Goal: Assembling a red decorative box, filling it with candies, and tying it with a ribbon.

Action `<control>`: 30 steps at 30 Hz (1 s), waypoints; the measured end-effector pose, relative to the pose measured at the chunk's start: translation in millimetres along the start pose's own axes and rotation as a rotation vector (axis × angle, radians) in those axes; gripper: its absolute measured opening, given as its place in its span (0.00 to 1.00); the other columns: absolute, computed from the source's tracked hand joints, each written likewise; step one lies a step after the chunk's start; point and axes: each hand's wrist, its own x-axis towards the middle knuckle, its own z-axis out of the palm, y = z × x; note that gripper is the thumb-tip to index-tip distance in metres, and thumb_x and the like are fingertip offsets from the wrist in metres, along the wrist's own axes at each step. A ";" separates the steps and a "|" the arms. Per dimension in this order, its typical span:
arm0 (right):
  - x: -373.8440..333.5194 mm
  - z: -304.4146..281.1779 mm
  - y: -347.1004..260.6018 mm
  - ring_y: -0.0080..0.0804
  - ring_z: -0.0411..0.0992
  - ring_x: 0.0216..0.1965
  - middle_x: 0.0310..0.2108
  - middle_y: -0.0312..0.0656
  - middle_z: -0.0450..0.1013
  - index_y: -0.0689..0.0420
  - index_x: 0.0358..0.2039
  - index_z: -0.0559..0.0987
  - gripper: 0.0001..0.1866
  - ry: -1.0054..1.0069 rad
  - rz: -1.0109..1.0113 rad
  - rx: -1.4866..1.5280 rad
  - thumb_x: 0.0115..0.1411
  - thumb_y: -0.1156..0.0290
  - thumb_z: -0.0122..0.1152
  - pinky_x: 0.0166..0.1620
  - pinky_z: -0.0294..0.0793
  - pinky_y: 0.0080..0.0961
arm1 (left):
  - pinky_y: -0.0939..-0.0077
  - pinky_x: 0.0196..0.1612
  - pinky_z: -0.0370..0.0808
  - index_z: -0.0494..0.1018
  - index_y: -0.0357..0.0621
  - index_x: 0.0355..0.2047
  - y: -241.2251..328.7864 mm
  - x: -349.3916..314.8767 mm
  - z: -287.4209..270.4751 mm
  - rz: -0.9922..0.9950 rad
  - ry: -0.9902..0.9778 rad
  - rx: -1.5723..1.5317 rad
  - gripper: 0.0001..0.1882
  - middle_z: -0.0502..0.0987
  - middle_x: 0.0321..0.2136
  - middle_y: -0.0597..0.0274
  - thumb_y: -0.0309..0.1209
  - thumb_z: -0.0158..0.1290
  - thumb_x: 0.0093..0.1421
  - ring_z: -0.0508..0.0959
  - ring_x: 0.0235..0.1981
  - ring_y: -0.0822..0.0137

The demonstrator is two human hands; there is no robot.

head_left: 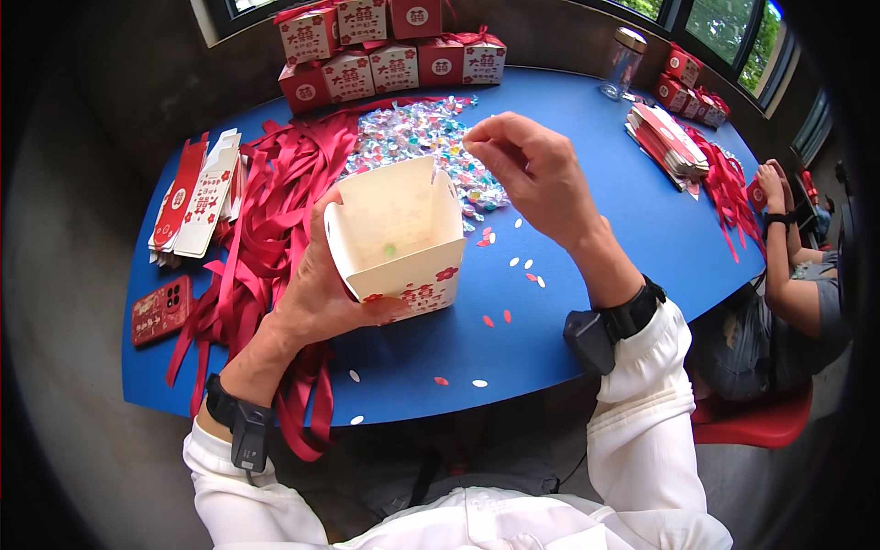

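My left hand (307,289) grips an open cardboard gift box (426,280), cream inside with red flowers and lettering outside, tilted so its inside faces me. A small green piece (390,249), perhaps a candy, lies at its bottom. Up and to the right of the box, my right hand (541,174) is raised with thumb and fingertips pinched together; whatever they hold, if anything, is too small to make out. Behind the box and partly below the right hand spreads a heap of shiny wrapped candies (412,133) in clear and coloured wrappers.
Red ribbons (284,192) cover the blue table's (587,119) left side, near flat box blanks (197,202) and a red phone (162,310). Finished boxes (394,69) are stacked behind. A glass bottle (623,64) stands far right; another person (788,266) handles a red box. Paper bits are scattered.
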 end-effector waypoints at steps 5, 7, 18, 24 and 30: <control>-9.9 6.7 29.0 0.42 0.74 0.42 0.37 0.45 0.73 0.56 0.43 0.81 0.12 -0.386 0.156 -0.578 0.59 0.69 0.66 0.47 0.74 0.38 | 0.58 0.65 0.63 0.38 0.50 0.68 3.0 2.4 -1.1 0.012 -0.001 0.015 0.64 0.60 0.61 0.54 0.25 0.74 0.40 0.63 0.64 0.57; -10.0 10.3 38.9 0.43 0.74 0.43 0.38 0.45 0.73 0.55 0.43 0.81 0.13 -0.464 0.157 -0.634 0.58 0.67 0.66 0.48 0.73 0.37 | 0.58 0.65 0.63 0.39 0.49 0.68 2.4 1.5 -2.9 0.023 0.011 0.024 0.64 0.60 0.61 0.54 0.25 0.74 0.40 0.63 0.64 0.56; 44.7 2.6 -28.3 0.29 0.74 0.28 0.29 0.43 0.77 0.58 0.38 0.81 0.09 -0.210 0.055 0.024 0.57 0.72 0.68 0.34 0.76 0.26 | 0.60 0.65 0.62 0.45 0.46 0.66 -1.8 4.8 -10.0 0.000 0.086 -0.051 0.58 0.59 0.60 0.54 0.30 0.74 0.42 0.62 0.64 0.57; 37.7 10.9 -62.7 0.30 0.76 0.28 0.28 0.40 0.77 0.59 0.38 0.80 0.09 -0.354 -0.207 -0.079 0.58 0.71 0.68 0.33 0.75 0.26 | 0.60 0.64 0.63 0.44 0.47 0.66 1.5 6.4 -9.5 -0.017 0.098 -0.039 0.59 0.60 0.60 0.53 0.31 0.74 0.42 0.63 0.63 0.57; 29.6 15.9 -14.9 0.21 0.72 0.26 0.25 0.38 0.76 0.64 0.37 0.80 0.10 -0.174 0.172 0.207 0.63 0.69 0.63 0.30 0.73 0.21 | 0.59 0.62 0.67 0.45 0.49 0.66 2.5 8.5 -9.6 0.008 0.085 -0.022 0.59 0.62 0.59 0.55 0.32 0.75 0.42 0.65 0.62 0.59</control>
